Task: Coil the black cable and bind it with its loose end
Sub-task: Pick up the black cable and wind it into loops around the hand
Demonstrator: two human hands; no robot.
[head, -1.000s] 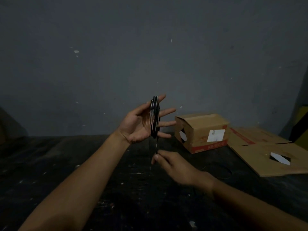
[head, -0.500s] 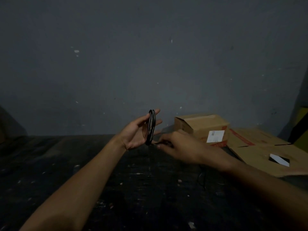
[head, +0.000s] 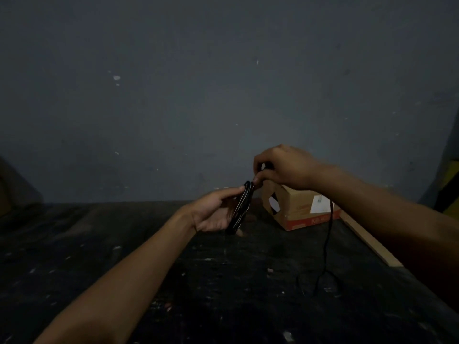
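Item: thin black cable coil (head: 240, 210), flattened oval of several turns, held above the dark speckled table (head: 173, 281). Left hand (head: 214, 212): grip closed round the coil, thumb on top. Right hand (head: 280, 167): grip pinched on the strand at the coil's upper end. Loose tail (head: 329, 244): hung down to the table beside a brown cardboard box (head: 298, 209). Risks: turns may be sprung apart if the left grip is slackened; the tail may be snagged.

The dark, paint-flecked work surface (head: 154, 264) carries an open cardboard box (head: 298, 209), a flattened cardboard sheet (head: 370, 239) beside it, and the black cable's trailing slack (head: 323, 276).
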